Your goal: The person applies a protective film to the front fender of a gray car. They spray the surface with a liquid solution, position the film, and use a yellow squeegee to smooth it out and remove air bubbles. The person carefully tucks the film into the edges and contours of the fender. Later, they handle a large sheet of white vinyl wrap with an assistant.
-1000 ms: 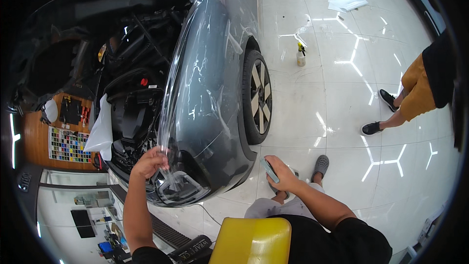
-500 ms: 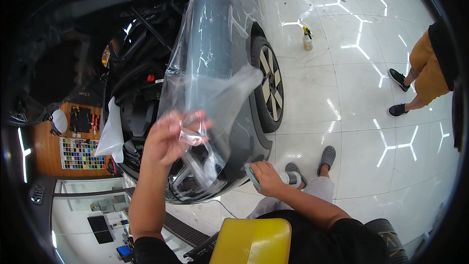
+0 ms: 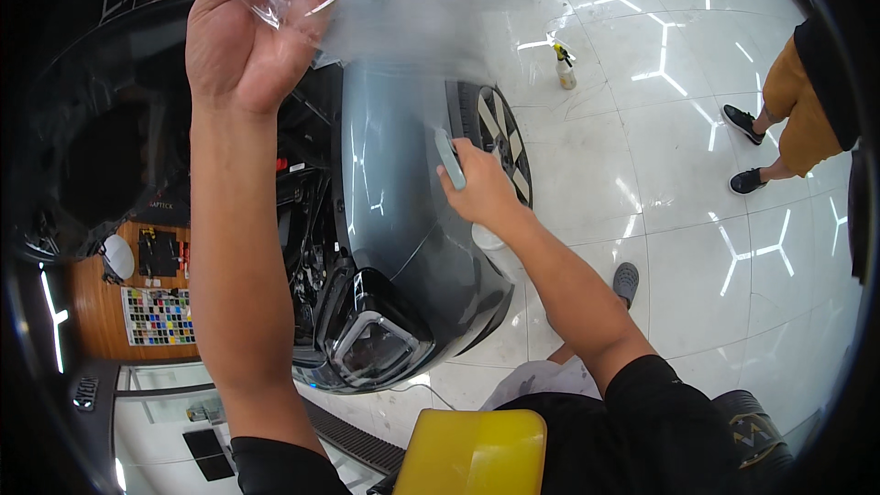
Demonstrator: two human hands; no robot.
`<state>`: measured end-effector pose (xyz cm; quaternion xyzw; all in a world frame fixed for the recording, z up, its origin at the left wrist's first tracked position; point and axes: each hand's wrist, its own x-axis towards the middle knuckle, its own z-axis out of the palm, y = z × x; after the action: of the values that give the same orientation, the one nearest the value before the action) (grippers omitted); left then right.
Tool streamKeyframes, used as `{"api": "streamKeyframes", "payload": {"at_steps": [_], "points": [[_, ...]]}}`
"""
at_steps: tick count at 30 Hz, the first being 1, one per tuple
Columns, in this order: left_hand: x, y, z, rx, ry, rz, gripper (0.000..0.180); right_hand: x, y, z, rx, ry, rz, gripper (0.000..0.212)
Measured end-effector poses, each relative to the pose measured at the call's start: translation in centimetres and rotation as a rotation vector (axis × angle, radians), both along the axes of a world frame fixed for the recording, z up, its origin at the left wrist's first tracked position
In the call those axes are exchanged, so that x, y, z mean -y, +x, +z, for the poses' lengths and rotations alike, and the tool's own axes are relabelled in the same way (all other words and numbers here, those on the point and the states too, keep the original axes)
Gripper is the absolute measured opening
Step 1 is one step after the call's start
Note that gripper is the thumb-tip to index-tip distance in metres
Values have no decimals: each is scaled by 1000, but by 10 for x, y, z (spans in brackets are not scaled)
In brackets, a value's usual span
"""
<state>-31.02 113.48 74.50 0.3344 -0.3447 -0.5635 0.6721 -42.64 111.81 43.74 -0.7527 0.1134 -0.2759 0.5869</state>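
My left hand (image 3: 261,37) is raised at the top, palm showing, with its fingers curled on a crumpled edge of clear film (image 3: 403,23). The sheet stretches off to the right, blurred, over the grey car fender (image 3: 390,156). A thin grey-green squeegee (image 3: 449,159) is gripped in my right hand (image 3: 481,183), low over the fender beside the front wheel (image 3: 504,133). Below the right wrist shows a white rounded object (image 3: 495,243), partly hidden; its kind is unclear. The headlight (image 3: 376,344) lies at the fender's near end.
The raised black hood (image 3: 110,119) and exposed engine bay (image 3: 312,238) are on the left. On the tiled floor stand a yellow-topped spray bottle (image 3: 565,69) and a person in mustard shorts (image 3: 796,119). A yellow flat-topped object (image 3: 472,449) is at the lower edge.
My left hand has lifted up and away, pulling the film off the near fender and headlight area. My right hand with the squeegee has moved from the bumper side up the fender.
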Motion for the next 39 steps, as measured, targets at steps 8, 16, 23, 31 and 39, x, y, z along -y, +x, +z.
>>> {"api": "streamKeyframes", "payload": {"at_steps": [8, 16, 23, 31, 39], "points": [[-24, -33, -28, 39, 110, 212, 20, 11, -15, 17, 65, 31, 5, 37], [-128, -87, -128, 948, 599, 275, 40, 4, -78, 27, 239, 336, 600, 52], [-167, -44, -138, 508, 478, 8, 54, -1, -68, 22, 300, 304, 588, 53], [-179, -55, -189, 365, 612, 299, 39, -9, -70, 19, 120, 179, 638, 52], [-168, -61, -194, 634, 795, 353, 33, -33, -69, 0, 177, 84, 489, 53]]}}
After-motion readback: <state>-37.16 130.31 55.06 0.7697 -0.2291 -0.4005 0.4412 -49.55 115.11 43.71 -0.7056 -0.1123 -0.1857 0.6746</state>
